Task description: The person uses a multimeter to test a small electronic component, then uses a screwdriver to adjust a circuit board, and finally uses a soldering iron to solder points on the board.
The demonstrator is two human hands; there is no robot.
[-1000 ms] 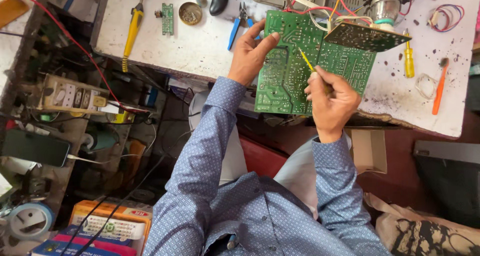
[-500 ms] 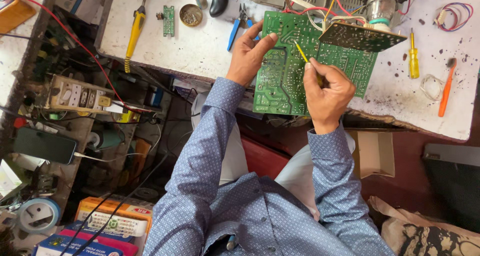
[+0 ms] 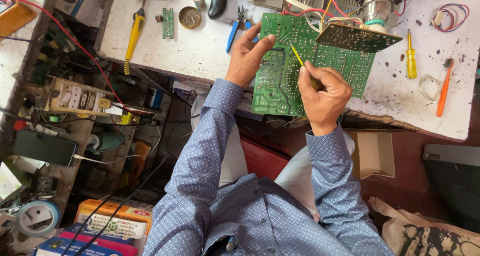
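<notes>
A large green circuit board (image 3: pixel 280 81) rests solder side up at the front edge of the white workbench (image 3: pixel 200 51). My left hand (image 3: pixel 247 56) grips its left edge, fingers curled over the top. My right hand (image 3: pixel 322 93) is closed around a thin yellow-tipped tool (image 3: pixel 299 58) whose tip touches the middle of the board. A smaller dark board (image 3: pixel 357 37) with red and yellow wires lies on the big board's upper right corner.
On the bench lie blue-handled pliers (image 3: pixel 234 33), a yellow-handled tool (image 3: pixel 134 33), a small green board (image 3: pixel 168 23), a round tin (image 3: pixel 190 17), a yellow screwdriver (image 3: pixel 410 56) and an orange tool (image 3: pixel 442 88). A power strip (image 3: pixel 80 98) and a phone (image 3: pixel 45 147) sit at left.
My right hand has shifted up and left along the board, bringing the tool tip closer to the board's top centre. The left hand keeps its grip.
</notes>
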